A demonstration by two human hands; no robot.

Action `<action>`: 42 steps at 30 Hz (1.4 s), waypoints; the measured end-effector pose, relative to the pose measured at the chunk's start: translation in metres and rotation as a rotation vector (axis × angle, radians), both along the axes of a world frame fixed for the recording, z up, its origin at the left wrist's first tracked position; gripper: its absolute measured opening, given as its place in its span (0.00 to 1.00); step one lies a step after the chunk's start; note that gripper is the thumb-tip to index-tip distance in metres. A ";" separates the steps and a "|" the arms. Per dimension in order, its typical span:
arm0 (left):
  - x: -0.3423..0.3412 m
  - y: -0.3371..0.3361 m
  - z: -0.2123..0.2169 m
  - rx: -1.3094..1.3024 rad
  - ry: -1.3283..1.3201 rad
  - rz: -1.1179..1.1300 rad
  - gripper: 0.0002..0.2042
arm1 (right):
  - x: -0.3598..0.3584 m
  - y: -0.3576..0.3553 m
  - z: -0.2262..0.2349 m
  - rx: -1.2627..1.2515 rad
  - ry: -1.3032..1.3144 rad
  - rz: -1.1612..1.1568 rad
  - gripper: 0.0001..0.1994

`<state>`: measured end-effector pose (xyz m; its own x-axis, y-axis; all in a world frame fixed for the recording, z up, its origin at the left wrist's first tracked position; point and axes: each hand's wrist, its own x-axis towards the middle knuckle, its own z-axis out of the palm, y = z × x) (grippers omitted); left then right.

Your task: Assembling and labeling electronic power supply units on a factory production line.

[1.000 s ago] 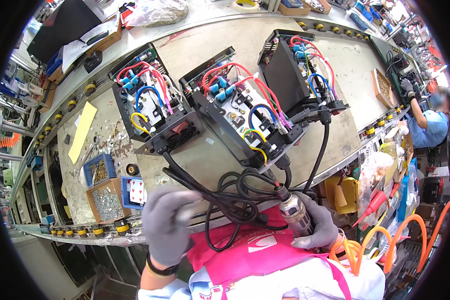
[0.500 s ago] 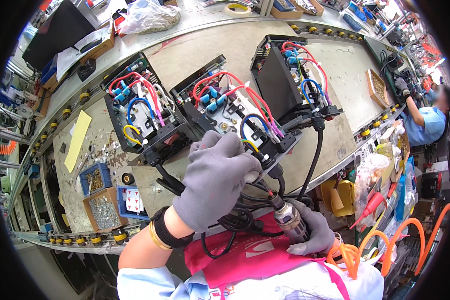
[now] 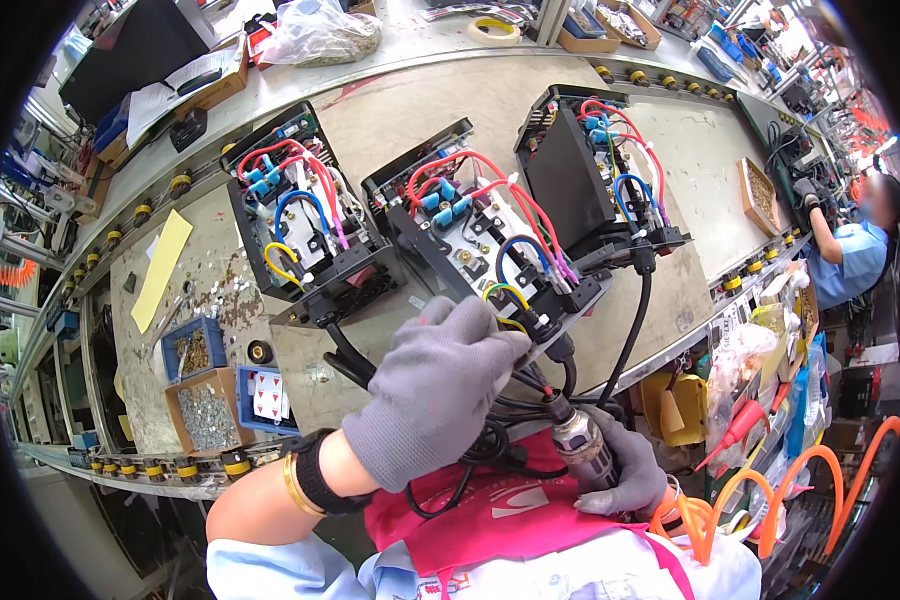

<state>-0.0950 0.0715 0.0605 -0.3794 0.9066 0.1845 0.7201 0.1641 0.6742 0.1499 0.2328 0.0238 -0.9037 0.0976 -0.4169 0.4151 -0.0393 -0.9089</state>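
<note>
My left hand (image 3: 440, 385), in a grey glove, is at the front edge of the middle open electrical unit (image 3: 448, 262). Its fingers are pinched together close to a yellow-green wire (image 3: 511, 324); what they hold is hidden. Red, blue and purple wires run across this unit, and a black cable leaves its front end. Low in front of my pink apron (image 3: 530, 497), my gloved right hand (image 3: 632, 470) grips a metal-bodied power screwdriver (image 3: 582, 447). The tool's tip points up toward the unit's front, apart from it.
Similar units stand left (image 3: 300, 215) and right (image 3: 570, 165). Bins of small screws (image 3: 208, 412) sit at left, near a yellow paper strip (image 3: 162, 270). A coiled orange hose (image 3: 750, 480) hangs at right. Black cables loop over the bench edge. A co-worker (image 3: 850, 235) is far right.
My left hand has drawn back from over the middle unit toward its front edge. My right hand still grips the screwdriver. The whole view has shifted slightly.
</note>
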 end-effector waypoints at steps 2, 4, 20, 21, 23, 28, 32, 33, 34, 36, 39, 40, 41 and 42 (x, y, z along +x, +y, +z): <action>0.006 -0.004 -0.002 0.012 -0.046 0.016 0.11 | 0.000 -0.001 -0.001 0.006 -0.006 0.004 0.55; 0.011 -0.006 -0.006 -0.011 -0.291 0.039 0.13 | -0.001 -0.002 -0.001 -0.004 0.011 -0.029 0.55; 0.030 -0.008 -0.040 0.259 -0.532 0.102 0.16 | 0.002 -0.004 0.003 0.116 0.005 0.001 0.54; 0.031 -0.009 -0.040 0.255 -0.554 0.103 0.16 | 0.003 -0.004 0.002 0.113 0.022 -0.001 0.54; 0.030 -0.008 -0.041 0.253 -0.575 0.102 0.15 | 0.003 -0.003 0.001 0.111 0.042 -0.004 0.54; 0.028 -0.011 -0.025 0.118 -0.212 0.122 0.16 | 0.001 0.000 0.003 0.128 0.046 0.026 0.54; 0.035 -0.014 -0.020 0.330 0.170 0.171 0.20 | 0.002 -0.001 0.005 0.139 0.035 -0.001 0.55; 0.040 -0.014 -0.021 0.313 0.075 0.194 0.20 | 0.001 0.000 0.005 0.169 0.045 0.016 0.55; 0.044 -0.015 -0.022 0.292 -0.020 0.222 0.21 | 0.001 0.000 0.004 0.195 0.053 0.040 0.55; 0.044 -0.014 -0.025 0.242 -0.130 0.221 0.22 | -0.002 0.000 0.005 0.202 0.063 0.045 0.55; 0.042 -0.010 -0.025 0.154 -0.226 0.215 0.23 | -0.003 0.001 0.006 0.220 0.075 0.060 0.54; 0.041 -0.008 -0.023 0.117 -0.206 0.209 0.23 | -0.004 0.001 0.006 0.232 0.082 0.069 0.54; 0.043 -0.007 -0.022 0.119 -0.194 0.205 0.23 | -0.003 0.000 0.007 0.234 0.094 0.064 0.54; 0.048 -0.005 -0.021 0.128 -0.130 0.225 0.22 | 0.000 0.000 0.008 0.244 0.102 0.074 0.54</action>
